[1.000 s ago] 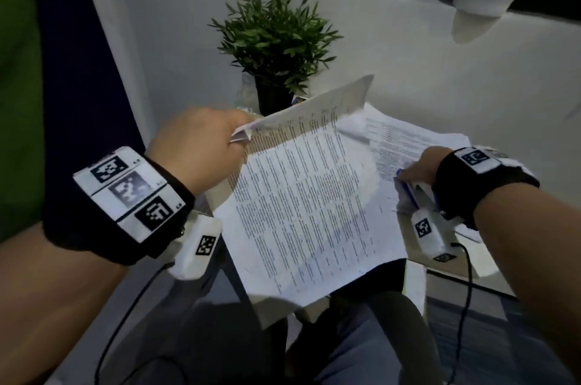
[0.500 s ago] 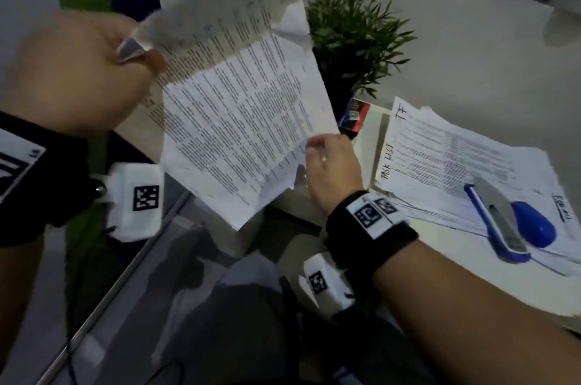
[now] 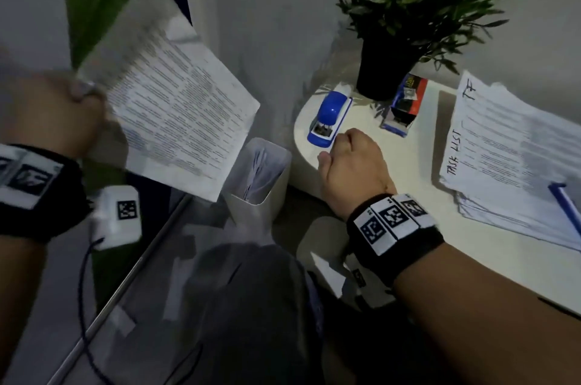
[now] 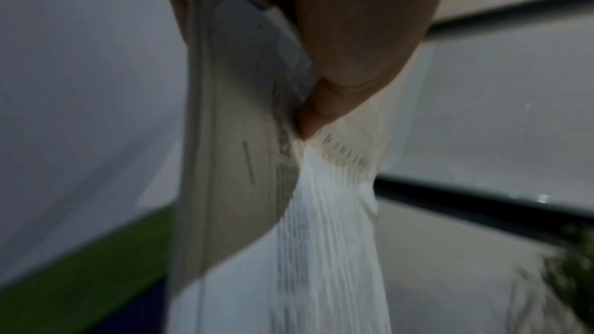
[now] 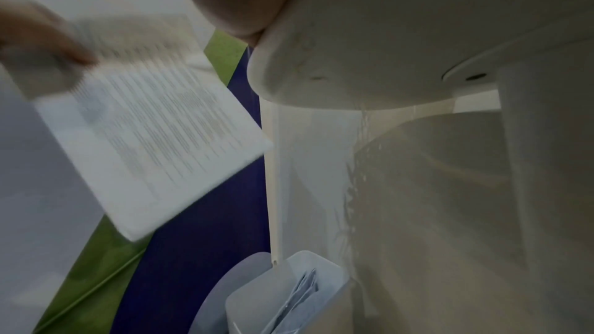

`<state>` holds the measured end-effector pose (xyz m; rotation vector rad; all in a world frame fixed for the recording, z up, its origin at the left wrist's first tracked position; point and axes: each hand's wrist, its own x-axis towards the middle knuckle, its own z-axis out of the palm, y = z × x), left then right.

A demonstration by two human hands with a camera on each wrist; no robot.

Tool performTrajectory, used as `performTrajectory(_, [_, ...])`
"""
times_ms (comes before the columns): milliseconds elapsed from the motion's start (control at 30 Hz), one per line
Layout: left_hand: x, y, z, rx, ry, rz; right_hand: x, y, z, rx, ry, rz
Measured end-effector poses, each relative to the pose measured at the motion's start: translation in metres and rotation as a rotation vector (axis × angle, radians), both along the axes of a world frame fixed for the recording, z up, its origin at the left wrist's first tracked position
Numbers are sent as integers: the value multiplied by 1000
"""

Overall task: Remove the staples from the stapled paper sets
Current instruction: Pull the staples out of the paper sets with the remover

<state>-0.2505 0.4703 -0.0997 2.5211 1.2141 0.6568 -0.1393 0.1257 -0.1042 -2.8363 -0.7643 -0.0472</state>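
The left hand (image 3: 59,115) pinches one corner of a paper set (image 3: 176,120), thin printed sheets held in the air off the left end of the table (image 3: 405,164), above a white, straight-walled bin (image 3: 267,192) that has crumpled paper inside. In the left wrist view the thumb presses the bent corner, and a thin dark line that may be a staple shows just below it. The right hand (image 3: 352,164) rests on the table's rounded left edge with fingers curled under; whether it holds anything cannot be told. Just beyond its knuckles lies a glossy blue and white stapler (image 3: 328,117). Behind that stand a potted plant (image 3: 408,16) in a dark pot and a small staple box (image 3: 405,104). A thick paper stack (image 3: 509,158) lies along the right side.
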Motion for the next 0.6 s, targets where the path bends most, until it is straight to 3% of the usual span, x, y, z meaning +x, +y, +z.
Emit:
performTrajectory(33, [3,-39,3,-20,-38,-67,-1,2,-1,13,2,-10])
performTrajectory(100, [12,-81,-1,-45,22,-19,1,4,-5,25,-6,-25])
performTrajectory(133, [24,-81,-21,-26,52,-54,1,4,-6,18,5,-26])
performTrajectory(200, [49,-67,-53,-168,39,-75,0,4,-5,35,-2,-32])
performTrajectory(433, [77,-92,-117,-389,-59,-132,1,3,-2,-10,0,-30])
performTrajectory(600, [78,-105,-148,-432,76,-125,1,1,-1,-66,-1,-31])
